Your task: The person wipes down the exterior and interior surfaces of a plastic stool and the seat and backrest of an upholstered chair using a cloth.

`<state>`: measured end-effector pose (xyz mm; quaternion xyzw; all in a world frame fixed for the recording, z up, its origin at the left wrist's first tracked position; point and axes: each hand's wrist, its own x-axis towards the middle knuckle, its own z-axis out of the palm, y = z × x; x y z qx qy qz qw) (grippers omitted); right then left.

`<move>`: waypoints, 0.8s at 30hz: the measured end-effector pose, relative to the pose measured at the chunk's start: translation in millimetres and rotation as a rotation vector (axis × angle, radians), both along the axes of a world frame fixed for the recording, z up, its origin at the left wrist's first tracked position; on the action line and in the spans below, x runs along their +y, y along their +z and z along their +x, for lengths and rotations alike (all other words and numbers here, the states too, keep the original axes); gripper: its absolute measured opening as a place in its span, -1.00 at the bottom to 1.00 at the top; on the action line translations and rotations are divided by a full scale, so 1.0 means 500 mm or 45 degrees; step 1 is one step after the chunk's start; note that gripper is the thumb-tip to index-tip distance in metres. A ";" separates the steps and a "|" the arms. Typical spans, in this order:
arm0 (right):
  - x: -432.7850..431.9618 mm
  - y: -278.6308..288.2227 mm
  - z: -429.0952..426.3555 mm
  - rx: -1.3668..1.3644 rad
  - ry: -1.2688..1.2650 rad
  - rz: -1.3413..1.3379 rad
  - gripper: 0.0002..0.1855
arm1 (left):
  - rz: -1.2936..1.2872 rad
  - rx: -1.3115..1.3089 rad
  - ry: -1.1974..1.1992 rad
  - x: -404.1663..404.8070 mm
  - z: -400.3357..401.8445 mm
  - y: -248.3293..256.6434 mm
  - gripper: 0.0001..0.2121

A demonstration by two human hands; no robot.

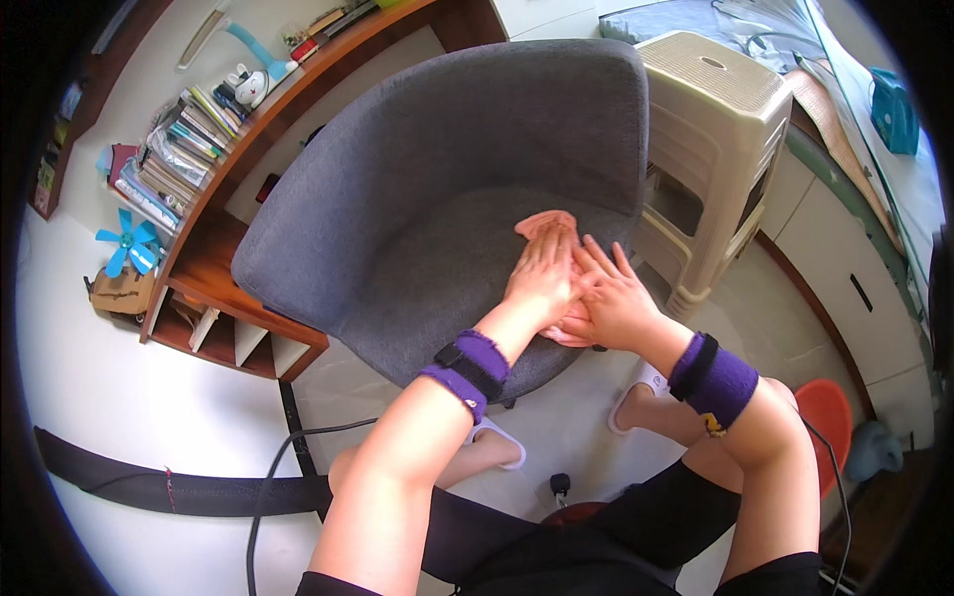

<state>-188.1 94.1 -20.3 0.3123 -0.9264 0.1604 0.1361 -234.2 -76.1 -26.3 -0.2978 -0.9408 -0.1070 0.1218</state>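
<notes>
A grey upholstered chair point(447, 246) with a curved backrest stands before me. On the right side of its seat lies a pink cloth point(550, 222), partly covered by both hands. My left hand point(548, 272) presses flat on the cloth with its fingers pointing away from me. Beside it, touching it, my right hand point(615, 302) rests palm down at the cloth's right edge, fingers spread. Purple wristbands with black straps are on both forearms. How much of the cloth is folded beneath the palms is hidden.
Right of the chair stand beige plastic stools point(693, 112), close to its backrest. A wooden desk point(216, 179) with books curves behind it at left. A red plastic basin or stool point(826, 432) is at lower right. Dark cables hang beside both arms.
</notes>
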 end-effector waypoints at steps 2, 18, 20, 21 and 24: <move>0.005 -0.007 0.017 0.046 -0.076 0.039 -0.01 | -0.066 0.032 -0.035 0.014 0.006 0.000 -0.26; -0.280 0.005 0.186 -0.127 -0.136 0.060 0.03 | 0.030 -0.277 -0.102 -0.276 0.183 0.032 -0.14; -0.344 0.002 0.176 -0.155 -0.084 0.096 0.00 | 0.050 -0.272 -0.072 -0.342 0.190 0.035 -0.16; -0.377 -0.003 0.172 -0.165 -0.047 0.080 -0.03 | 0.013 -0.230 -0.025 -0.378 0.197 0.037 -0.17; -0.482 -0.012 0.169 -0.195 -0.054 0.163 -0.06 | -0.003 -0.222 0.109 -0.468 0.212 0.039 -0.16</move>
